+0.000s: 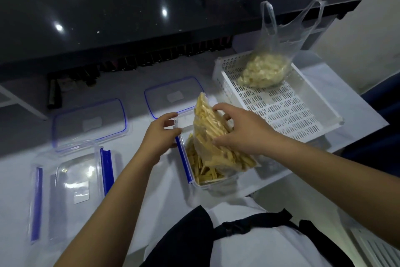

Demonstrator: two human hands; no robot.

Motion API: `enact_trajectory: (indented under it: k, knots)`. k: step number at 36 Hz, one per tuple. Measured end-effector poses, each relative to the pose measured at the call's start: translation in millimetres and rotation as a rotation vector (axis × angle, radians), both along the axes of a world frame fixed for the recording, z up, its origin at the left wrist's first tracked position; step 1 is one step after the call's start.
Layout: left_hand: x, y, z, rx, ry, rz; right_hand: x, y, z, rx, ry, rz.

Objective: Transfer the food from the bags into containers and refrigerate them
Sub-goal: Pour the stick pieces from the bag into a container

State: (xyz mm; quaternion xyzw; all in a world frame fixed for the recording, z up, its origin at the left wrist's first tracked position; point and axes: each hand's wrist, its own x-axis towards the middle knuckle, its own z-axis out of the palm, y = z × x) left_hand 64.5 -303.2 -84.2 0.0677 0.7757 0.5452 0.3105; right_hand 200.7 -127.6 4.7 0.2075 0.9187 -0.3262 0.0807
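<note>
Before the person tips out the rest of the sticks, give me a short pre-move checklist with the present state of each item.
1. Left hand steadies the container at its rim: ok.
2. Right hand has a grip on the bag of yellow sticks: ok.
3. Bag mouth is inside the container: cannot tell, the lower end is hidden among the sticks.
4. Container has room left: ok, sticks lie low in it.
5. Its lid is off and clear of the pour: ok, it lies behind the container.
6. Second bag is safely parked: ok, it sits in the white basket.
</note>
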Motion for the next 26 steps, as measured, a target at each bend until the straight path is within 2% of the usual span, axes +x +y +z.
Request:
enact_trajectory:
  k: [10, 17, 22, 26]
  knots:
    - [-7, 6, -2, 0.023, -0.033, 0.006, 13, -7, -23, 0.088, 0.015, 0.024]
    - [7, -14, -4, 0.035, -0.067, 0.103, 10, -12, -27, 0.106, 0.034, 0.089]
    - [28, -37, -7, 0.089, -0.121, 0.238, 12, -18, -29, 0.021, 0.075, 0.159]
    - [52, -55, -11, 0.116, -0.152, 0.326, 23, -10, -29, -0.091, 0.138, 0.07]
